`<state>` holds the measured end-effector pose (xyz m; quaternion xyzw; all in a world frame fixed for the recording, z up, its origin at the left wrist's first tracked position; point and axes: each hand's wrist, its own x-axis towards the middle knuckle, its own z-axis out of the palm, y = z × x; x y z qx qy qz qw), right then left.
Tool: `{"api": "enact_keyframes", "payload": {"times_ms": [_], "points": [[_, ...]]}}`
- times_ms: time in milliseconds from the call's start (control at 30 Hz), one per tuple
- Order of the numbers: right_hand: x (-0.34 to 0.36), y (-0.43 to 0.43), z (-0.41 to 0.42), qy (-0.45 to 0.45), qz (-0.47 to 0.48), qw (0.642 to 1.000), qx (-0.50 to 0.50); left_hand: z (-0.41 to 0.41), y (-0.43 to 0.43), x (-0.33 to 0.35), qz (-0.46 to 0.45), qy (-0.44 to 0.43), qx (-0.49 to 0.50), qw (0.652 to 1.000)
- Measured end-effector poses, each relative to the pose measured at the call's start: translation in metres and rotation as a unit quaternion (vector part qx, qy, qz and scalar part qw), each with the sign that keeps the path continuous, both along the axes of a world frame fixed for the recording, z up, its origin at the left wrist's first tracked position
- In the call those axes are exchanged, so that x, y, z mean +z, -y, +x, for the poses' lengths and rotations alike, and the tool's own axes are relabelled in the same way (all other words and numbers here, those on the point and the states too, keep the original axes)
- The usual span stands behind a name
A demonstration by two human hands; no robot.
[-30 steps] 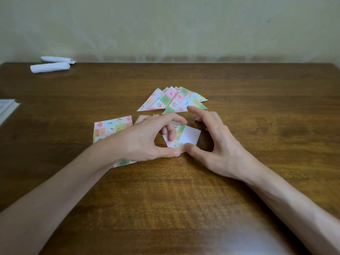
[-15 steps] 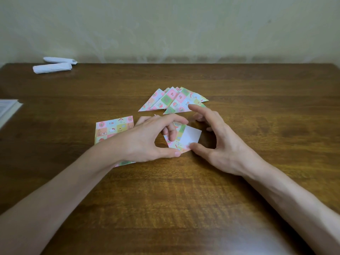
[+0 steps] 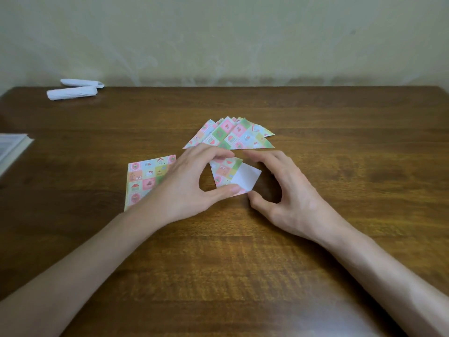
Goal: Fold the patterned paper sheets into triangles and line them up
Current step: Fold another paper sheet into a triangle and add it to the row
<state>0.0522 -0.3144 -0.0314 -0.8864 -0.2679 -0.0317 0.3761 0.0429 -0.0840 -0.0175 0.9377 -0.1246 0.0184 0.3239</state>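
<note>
1. The dark brown wooden worktop (image 3: 243, 263) carries everything.
2. The flat stack of pastel patterned paper squares (image 3: 148, 177) lies left, under the left wrist.
3. The fan of folded patterned triangles (image 3: 233, 135) lies just beyond the hands.
4. The left hand (image 3: 187, 183) pinches the half-folded patterned sheet with its white underside showing (image 3: 233, 176) at centre; it looks thin, light, easily creased, best held at corners.
5. The right hand (image 3: 289, 190) curls spread beside it, its thumb near the sheet's corner.

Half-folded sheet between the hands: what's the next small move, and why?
Probably bring the white flap's free corner over to meet the opposite corner, then crease. The sheet is only partly folded: its white underside shows, the left hand pinches its near edge, and the right hand is open beside it. Finished triangles lie just behind.
</note>
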Motion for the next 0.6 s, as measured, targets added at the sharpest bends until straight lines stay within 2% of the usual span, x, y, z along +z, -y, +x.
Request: {"api": "enact_keyframes", "payload": {"times_ms": [100,200,333,533,600], "points": [[0.0,-0.001,-0.002,0.025,-0.013,1.0,-0.005,-0.004,0.008,-0.005,0.052,0.04,0.03,0.997],[0.0,0.0,-0.002,0.063,-0.039,0.997,-0.032,-0.007,0.01,-0.002,0.054,0.028,0.028,0.998],[-0.001,0.004,0.002,0.062,-0.056,0.995,-0.052,-0.008,0.006,0.007,0.032,-0.039,-0.001,0.999],[0.004,0.006,0.001,0.041,-0.05,0.998,-0.019,-0.012,0.002,0.011,-0.056,-0.073,-0.106,0.99],[0.005,0.005,0.0,0.039,-0.055,0.998,-0.006,-0.013,0.004,0.011,-0.084,-0.07,-0.113,0.988]]}}
